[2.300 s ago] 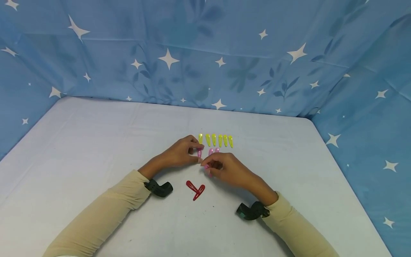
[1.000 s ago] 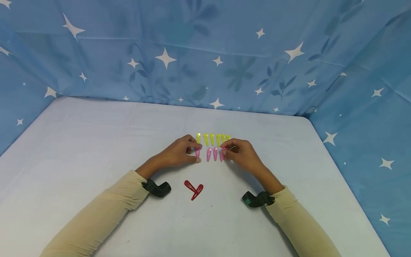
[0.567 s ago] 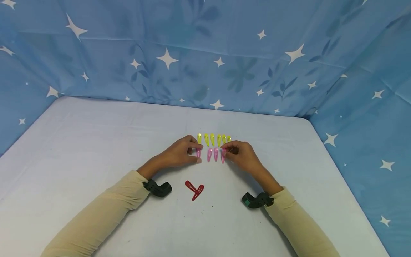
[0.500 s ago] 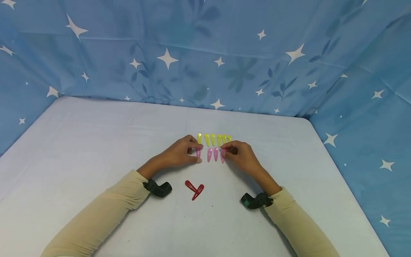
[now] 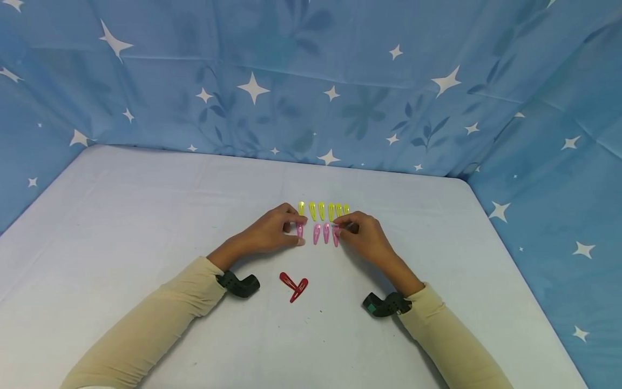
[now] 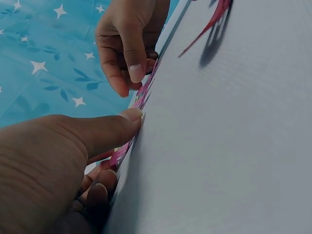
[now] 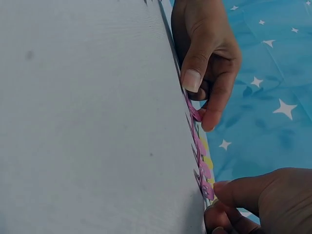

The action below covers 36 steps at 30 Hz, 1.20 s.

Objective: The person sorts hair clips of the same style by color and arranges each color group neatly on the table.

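Pink snap hair clips lie in a row on the white table. My left hand [image 5: 269, 231] spans the leftmost pink hair clip [image 5: 299, 231], index finger at its upper end and thumb at its lower end. At the row's other end, my right hand [image 5: 364, 235] pinches the rightmost pink hair clip [image 5: 336, 239] near its top. Two more pink clips [image 5: 317, 234] sit between the hands. In the right wrist view, the right thumb [image 7: 239, 194] meets the nearest pink clip [image 7: 207, 189]. The left wrist view shows the left thumb [image 6: 109, 131] beside the pink row.
A row of several yellow hair clips [image 5: 321, 210] lies just beyond the pink ones. Nearer the person, two red hair clips [image 5: 293, 286] cross on the white table [image 5: 194, 335]. A blue star-patterned curtain [image 5: 311, 81] stands behind and to the right.
My right hand has carried a pink hair clip up to the row's right end, then shifted it slightly left. My left hand has stayed at the leftmost pink clip.
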Each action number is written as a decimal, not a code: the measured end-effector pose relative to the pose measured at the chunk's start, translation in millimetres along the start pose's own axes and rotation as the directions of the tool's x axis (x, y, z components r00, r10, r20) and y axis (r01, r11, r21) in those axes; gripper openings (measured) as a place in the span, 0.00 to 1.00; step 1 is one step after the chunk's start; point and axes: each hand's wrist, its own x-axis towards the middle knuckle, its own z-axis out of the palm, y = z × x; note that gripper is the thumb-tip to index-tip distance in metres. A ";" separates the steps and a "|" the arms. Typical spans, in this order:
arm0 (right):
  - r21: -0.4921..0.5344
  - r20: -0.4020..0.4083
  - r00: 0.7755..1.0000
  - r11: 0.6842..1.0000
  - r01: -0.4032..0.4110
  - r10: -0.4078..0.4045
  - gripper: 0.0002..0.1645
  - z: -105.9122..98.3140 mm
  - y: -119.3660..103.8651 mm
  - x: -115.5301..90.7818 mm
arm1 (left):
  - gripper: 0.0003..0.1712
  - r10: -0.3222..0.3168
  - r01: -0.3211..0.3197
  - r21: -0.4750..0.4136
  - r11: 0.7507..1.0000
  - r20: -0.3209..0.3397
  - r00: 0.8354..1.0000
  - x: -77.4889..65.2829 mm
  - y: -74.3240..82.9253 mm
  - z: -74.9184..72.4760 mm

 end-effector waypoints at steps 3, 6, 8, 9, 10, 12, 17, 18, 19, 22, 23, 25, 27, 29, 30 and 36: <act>0.001 -0.002 1.000 1.000 -0.007 0.007 0.13 -1.6 -2.4 -1.0 | 0.31 0.005 -0.005 -0.008 1.000 -0.003 1.000 -0.5 0.5 -1.3; 0.012 -0.003 1.000 1.000 -0.009 0.009 0.13 -2.5 -4.4 -1.8 | 0.32 0.009 -0.009 -0.035 0.999 -0.011 1.000 -1.0 -0.2 -3.3; 0.029 0.001 1.000 1.000 -0.002 0.002 0.13 -2.4 -6.4 -2.6 | 0.33 0.000 -0.001 -0.065 0.998 -0.019 1.000 -1.2 -1.1 -5.3; 0.037 0.001 1.000 0.999 0.009 -0.009 0.13 -2.0 -7.5 -2.9 | 0.33 -0.006 0.004 -0.079 0.997 -0.022 1.000 -1.3 -1.5 -6.6; 0.045 0.001 1.000 0.999 0.024 -0.024 0.13 -1.4 -8.5 -3.2 | 0.33 -0.011 0.008 -0.093 0.996 -0.025 1.000 -1.1 -2.4 -7.6; 0.058 0.005 0.999 0.997 0.045 -0.046 0.12 -0.6 -12.0 -4.6 | 0.33 -0.024 0.021 -0.123 0.992 -0.023 0.999 -1.1 -2.7 -10.1; 0.060 0.033 0.997 0.996 0.064 -0.066 0.11 0.5 -22.2 -9.8 | 0.32 -0.028 0.026 -0.150 0.988 -0.012 1.000 -0.9 -2.4 -12.3; 0.059 0.039 0.997 0.996 0.065 -0.067 0.11 1.0 -23.9 -11.0 | 0.32 -0.025 0.023 -0.149 0.989 -0.011 1.000 -1.1 -2.2 -12.5; 0.057 0.041 0.996 0.996 0.074 -0.077 0.11 1.5 -25.7 -12.1 | 0.32 -0.021 0.019 -0.151 0.988 -0.011 1.000 -1.2 -2.3 -12.6; 0.064 0.046 0.994 0.993 0.098 -0.101 0.11 4.3 -29.4 -15.2 | 0.31 -0.010 0.009 -0.150 0.989 -0.005 1.000 -2.5 -1.6 -13.6; 0.071 0.050 0.993 0.992 0.105 -0.108 0.11 5.2 -30.4 -16.5 | 0.31 -0.011 0.011 -0.150 0.989 -0.001 1.000 -3.3 -0.9 -14.1; 0.093 0.069 0.990 0.988 0.120 -0.126 0.11 7.9 -32.3 -18.7 | 0.30 -0.015 0.016 -0.157 0.987 0.008 1.000 -5.7 0.1 -15.2; 0.110 0.099 0.988 0.988 0.109 -0.120 0.11 10.4 -34.5 -21.2 | 0.29 -0.023 0.025 -0.166 0.986 0.015 1.000 -8.7 1.1 -16.0; 0.120 0.131 0.985 0.988 0.098 -0.113 0.11 12.1 -36.5 -24.8 | 0.26 -0.021 0.025 -0.179 0.984 0.029 0.999 -11.7 2.6 -16.2; 0.122 0.151 0.982 0.988 0.092 -0.110 0.11 12.6 -37.3 -27.3 | 0.24 -0.011 0.018 -0.181 0.983 0.040 0.999 -13.1 3.4 -16.1; 0.143 0.266 0.951 0.982 0.121 -0.156 0.12 13.6 -43.0 -43.5 | 0.17 -0.004 0.027 -0.182 0.983 0.123 0.992 -27.3 12.2 -21.3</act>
